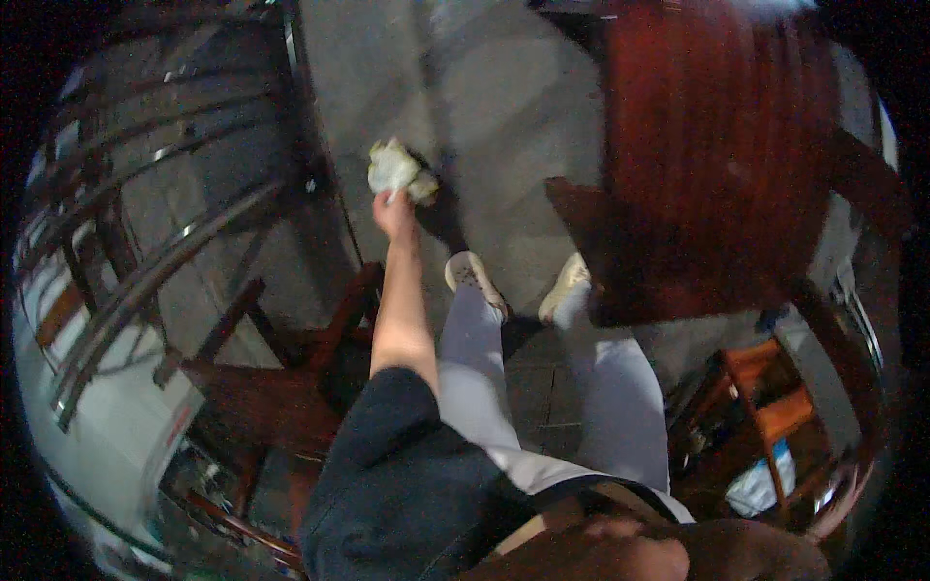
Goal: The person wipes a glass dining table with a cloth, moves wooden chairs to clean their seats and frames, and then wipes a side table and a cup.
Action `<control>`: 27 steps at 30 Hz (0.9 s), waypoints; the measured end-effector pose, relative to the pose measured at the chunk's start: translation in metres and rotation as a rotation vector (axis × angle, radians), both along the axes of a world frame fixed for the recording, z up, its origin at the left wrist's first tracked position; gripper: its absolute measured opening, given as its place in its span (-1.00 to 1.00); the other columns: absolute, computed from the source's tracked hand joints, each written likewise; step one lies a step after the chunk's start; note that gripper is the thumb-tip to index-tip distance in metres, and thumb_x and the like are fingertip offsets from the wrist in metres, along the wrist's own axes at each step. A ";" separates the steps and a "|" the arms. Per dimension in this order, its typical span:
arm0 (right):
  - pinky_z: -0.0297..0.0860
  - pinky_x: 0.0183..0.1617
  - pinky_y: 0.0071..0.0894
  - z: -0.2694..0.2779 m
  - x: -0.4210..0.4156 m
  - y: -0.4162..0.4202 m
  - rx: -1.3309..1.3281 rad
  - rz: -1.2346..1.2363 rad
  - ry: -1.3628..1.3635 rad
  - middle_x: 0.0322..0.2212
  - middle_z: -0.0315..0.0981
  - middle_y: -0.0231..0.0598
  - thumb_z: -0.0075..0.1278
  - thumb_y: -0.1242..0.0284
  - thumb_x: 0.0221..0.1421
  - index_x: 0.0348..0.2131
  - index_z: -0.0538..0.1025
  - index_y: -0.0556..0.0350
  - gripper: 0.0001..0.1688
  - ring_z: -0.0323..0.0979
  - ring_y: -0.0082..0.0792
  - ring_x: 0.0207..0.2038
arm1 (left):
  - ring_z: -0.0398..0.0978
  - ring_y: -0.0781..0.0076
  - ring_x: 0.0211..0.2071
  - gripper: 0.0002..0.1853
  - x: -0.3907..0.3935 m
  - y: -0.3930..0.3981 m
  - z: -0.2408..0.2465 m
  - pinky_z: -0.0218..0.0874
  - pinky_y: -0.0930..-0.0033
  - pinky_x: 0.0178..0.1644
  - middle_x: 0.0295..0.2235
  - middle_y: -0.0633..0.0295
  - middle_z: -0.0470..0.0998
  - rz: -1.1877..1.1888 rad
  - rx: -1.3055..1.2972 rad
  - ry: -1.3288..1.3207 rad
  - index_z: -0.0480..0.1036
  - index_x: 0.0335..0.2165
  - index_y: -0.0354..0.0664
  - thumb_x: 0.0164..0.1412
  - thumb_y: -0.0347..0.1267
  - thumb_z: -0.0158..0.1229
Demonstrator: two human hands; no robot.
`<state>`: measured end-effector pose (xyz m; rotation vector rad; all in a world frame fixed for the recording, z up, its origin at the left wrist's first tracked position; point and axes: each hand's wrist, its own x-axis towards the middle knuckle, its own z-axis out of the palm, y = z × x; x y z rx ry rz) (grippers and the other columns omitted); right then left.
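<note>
My left hand (394, 213) is stretched forward over the grey floor (508, 123), with its fingers closed on a crumpled white and yellowish cloth (396, 171). The cloth hangs just past the fingertips; whether it touches the floor is not clear. The forearm is bare below a dark sleeve. Near the lower right rim, a blurred skin-coloured shape (843, 505) may be my right hand; its fingers cannot be made out. My legs in light trousers and pale shoes stand to the right of the left arm.
A reddish-brown wooden table (712, 160) stands at the right. Curved metal bars (163, 272) and a dark wooden chair (269, 399) are on the left. An orange-brown wooden shelf unit (770, 392) with a white and blue bag (763, 483) lies at the lower right.
</note>
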<state>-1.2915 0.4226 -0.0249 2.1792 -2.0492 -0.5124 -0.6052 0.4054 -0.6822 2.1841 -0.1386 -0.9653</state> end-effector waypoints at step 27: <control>0.21 0.14 -0.39 -0.085 0.168 -0.087 -0.887 -0.831 -1.174 0.05 0.23 -0.19 -0.03 0.72 0.03 0.14 0.20 0.21 -0.33 0.26 -0.36 0.04 | 0.11 -0.06 0.16 -0.47 -0.427 -0.154 0.312 0.13 0.03 0.09 0.10 -0.03 0.17 -2.102 -0.747 -0.453 0.37 -0.11 -0.06 -0.12 -0.21 0.27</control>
